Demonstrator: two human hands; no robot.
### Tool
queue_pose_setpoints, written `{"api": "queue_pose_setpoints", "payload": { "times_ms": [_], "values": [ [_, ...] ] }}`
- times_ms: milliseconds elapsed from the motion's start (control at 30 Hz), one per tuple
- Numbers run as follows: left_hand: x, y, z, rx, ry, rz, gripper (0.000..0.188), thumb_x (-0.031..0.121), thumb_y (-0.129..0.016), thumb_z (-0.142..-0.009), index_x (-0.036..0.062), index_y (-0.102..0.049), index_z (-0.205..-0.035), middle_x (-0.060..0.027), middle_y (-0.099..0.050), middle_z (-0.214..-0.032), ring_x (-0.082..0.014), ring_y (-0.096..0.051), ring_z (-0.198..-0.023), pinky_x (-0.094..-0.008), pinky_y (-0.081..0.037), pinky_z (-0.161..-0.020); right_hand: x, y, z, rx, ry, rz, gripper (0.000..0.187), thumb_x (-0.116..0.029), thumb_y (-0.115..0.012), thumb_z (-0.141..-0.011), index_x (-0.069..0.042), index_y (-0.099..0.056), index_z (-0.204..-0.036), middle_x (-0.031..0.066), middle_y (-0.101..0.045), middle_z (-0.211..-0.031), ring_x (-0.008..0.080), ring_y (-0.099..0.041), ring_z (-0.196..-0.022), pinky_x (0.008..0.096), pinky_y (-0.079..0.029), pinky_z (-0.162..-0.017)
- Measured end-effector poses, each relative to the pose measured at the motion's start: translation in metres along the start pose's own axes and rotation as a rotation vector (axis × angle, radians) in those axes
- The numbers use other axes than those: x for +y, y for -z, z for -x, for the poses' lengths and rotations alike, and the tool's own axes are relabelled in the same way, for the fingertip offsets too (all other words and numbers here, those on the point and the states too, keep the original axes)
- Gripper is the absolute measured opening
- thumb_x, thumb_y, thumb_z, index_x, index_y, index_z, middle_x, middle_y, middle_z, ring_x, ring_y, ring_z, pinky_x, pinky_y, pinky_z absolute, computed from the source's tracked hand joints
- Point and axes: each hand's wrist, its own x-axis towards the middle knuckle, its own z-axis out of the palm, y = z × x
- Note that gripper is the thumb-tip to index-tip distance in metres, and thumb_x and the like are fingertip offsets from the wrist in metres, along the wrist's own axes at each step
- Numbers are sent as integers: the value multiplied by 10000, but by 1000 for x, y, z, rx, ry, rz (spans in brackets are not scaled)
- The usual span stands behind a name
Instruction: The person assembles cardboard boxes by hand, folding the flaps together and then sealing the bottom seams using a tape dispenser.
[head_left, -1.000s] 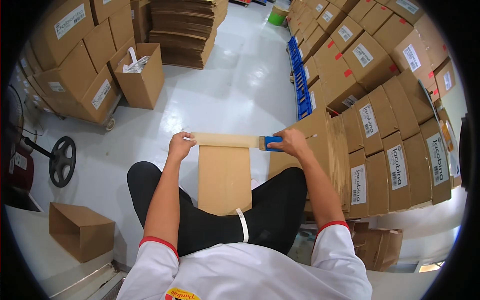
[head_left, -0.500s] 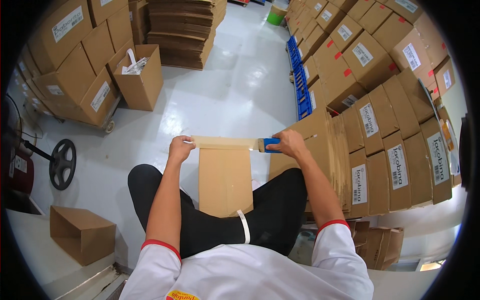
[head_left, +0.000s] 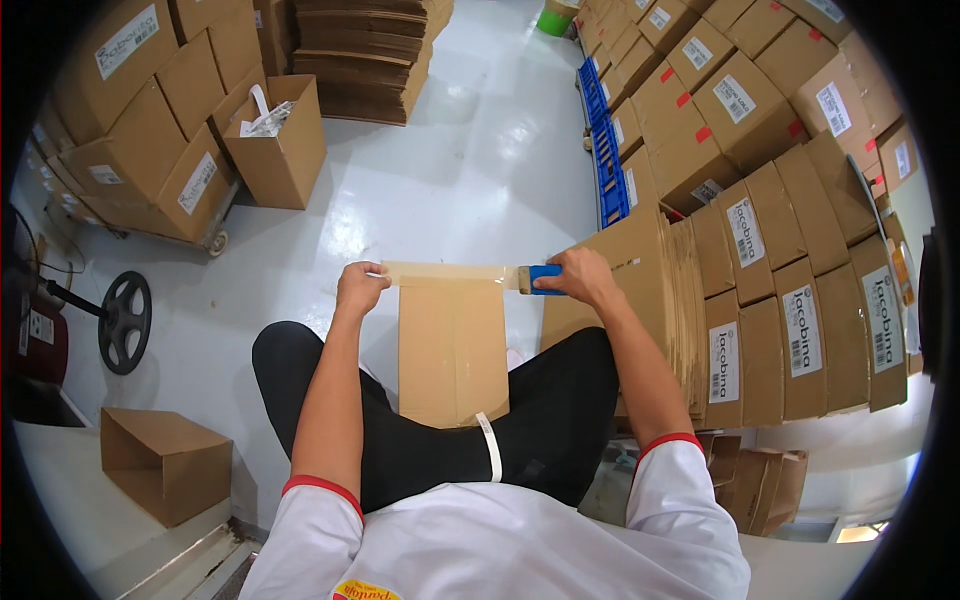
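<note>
A closed cardboard box (head_left: 452,350) stands between my knees, its far end away from me. Across that far edge runs a taut strip of clear brownish packing tape (head_left: 450,272), wider than the box. My left hand (head_left: 361,288) pinches the strip's left end, just past the box's far left corner. On the other side, my right hand (head_left: 582,274) is wrapped round a blue tape dispenser (head_left: 541,279), from which the strip comes. Whether the tape touches the box along its whole length, I cannot tell. A white strip (head_left: 488,447) lies over my dark trousers.
Flattened cardboard (head_left: 640,290) leans close by my right knee, beside stacked labelled boxes (head_left: 800,330). Blue pallets (head_left: 606,165) edge the right-hand stacks. At left are an open carton (head_left: 270,150), a black handwheel (head_left: 125,322) and an empty box (head_left: 165,465). Flat cardboard (head_left: 355,60) is piled farther off.
The whole view has shifted slightly. Both hands keep their grips, and the tape stays stretched over the box's far edge with little visible movement.
</note>
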Motion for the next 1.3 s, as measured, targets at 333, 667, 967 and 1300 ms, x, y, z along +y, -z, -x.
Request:
{"api": "queue_pose_setpoints", "payload": {
  "times_ms": [333,667,967,1300],
  "values": [
    [-46,-19,-27,42,-44,-34,331,284,-850,-737,23,-767,-923,-213,-749,-964,-352,-724,-928,-424,-558,-825,-39,-61,-24,-1,-9,166,403,-448,-711,-853,-59,-774,-936,168,-754,-925,351,-734,-885,477,-579,-751],
    [-6,-58,30,88,408,665,917,580,-568,-979,63,-161,-1619,-220,-501,-1491,-294,-525,-1344,-398,-473,-1048,-60,-134,-28,380,-805,-1032,1014,-771,-540,-870,74,-437,-1423,359,-619,-1252,482,-613,-1188,511,-473,-1022],
    [-8,-58,33,-384,339,914,869,766,-341,-978,85,-457,-1505,-125,-561,-1433,-247,-562,-1284,-379,-487,-1029,-84,-162,-23,154,-727,-1170,1216,-863,-635,-736,62,-355,-1474,288,-582,-1343,402,-566,-1281,439,-431,-1083],
    [-19,-61,24,-180,418,872,617,517,-403,-1072,32,-522,-1434,-122,-631,-1294,-236,-629,-1147,-349,-516,-952,-73,-183,-30,90,-712,-1132,966,-681,-661,-875,53,-422,-1456,260,-591,-1357,336,-616,-1220,399,-496,-1013]
  ]
}}
